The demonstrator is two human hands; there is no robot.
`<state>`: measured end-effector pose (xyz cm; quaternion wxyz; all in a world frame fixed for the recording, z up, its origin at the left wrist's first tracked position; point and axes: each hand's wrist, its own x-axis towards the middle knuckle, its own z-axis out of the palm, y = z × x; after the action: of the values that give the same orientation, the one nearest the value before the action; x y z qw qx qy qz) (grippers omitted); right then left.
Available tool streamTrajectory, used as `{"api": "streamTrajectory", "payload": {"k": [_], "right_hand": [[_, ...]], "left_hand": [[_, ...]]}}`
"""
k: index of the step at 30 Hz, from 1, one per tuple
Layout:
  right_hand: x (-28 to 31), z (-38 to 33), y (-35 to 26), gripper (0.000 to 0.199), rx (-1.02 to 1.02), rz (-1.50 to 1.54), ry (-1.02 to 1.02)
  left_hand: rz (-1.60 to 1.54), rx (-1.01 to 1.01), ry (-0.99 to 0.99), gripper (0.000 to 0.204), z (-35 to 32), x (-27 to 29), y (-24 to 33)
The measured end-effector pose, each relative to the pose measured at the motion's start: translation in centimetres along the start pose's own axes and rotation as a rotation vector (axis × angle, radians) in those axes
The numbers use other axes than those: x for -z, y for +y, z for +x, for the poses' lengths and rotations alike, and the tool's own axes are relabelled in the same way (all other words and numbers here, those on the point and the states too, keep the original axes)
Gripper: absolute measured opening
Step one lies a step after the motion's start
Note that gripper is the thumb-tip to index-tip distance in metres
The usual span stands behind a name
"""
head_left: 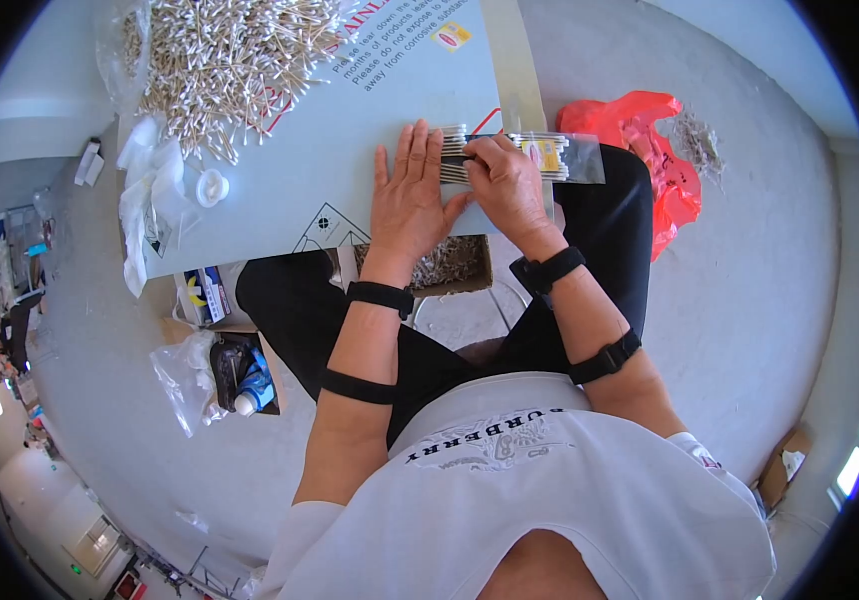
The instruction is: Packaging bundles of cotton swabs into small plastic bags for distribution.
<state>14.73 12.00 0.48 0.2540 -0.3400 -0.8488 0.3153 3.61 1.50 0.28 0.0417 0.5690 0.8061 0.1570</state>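
My left hand [410,200] lies flat on the grey-blue sheet covering the table, fingers stretched out, beside a small bunch of cotton swabs [453,172]. The thumb reaches toward my right hand [510,185], which has its fingers curled down on a clear plastic bag [586,158] of cotton swabs. A yellow label shows on the bag, and its outer end sticks out past the table's right edge above my knee. Swab tips poke out to the left of my right hand. Exactly what its fingertips pinch is hidden beneath the hand.
A big heap of loose cotton swabs [220,70] covers the table's far left, near crumpled white plastic [150,190] and a white roll [212,187]. Below the near edge stands an open carton [490,265]. A red plastic bag [665,170] lies at the right; another box [268,370] sits lower left.
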Motion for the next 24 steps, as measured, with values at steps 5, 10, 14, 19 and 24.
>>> {"api": "streamTrajectory", "payload": {"k": [5, 10, 14, 19, 24], "right_hand": [[-0.1, 0.7, 0.1, 0.019, -0.024, -0.015, -0.002], [0.0, 1.0, -0.3, 0.019, -0.047, -0.08, -0.025], [-0.1, 0.9, -0.1, 0.02, -0.042, -0.113, -0.009], [0.4, 1.0, -0.3, 0.029, -0.074, -0.112, -0.114], [2.0, 0.9, -0.8, 0.049, 0.024, -0.138, -0.179]], "left_hand": [[-0.005, -0.003, 0.014, 0.089, 0.0, -0.2, 0.0], [0.001, -0.004, 0.022, 0.089, 0.0, -0.2, -0.1], [0.001, -0.007, 0.023, 0.088, 0.0, -0.2, 0.0], [0.0, -0.01, 0.019, 0.086, -0.1, -0.2, -0.1], [-0.037, -0.022, 0.014, 0.076, -0.7, -0.1, -0.2]]}}
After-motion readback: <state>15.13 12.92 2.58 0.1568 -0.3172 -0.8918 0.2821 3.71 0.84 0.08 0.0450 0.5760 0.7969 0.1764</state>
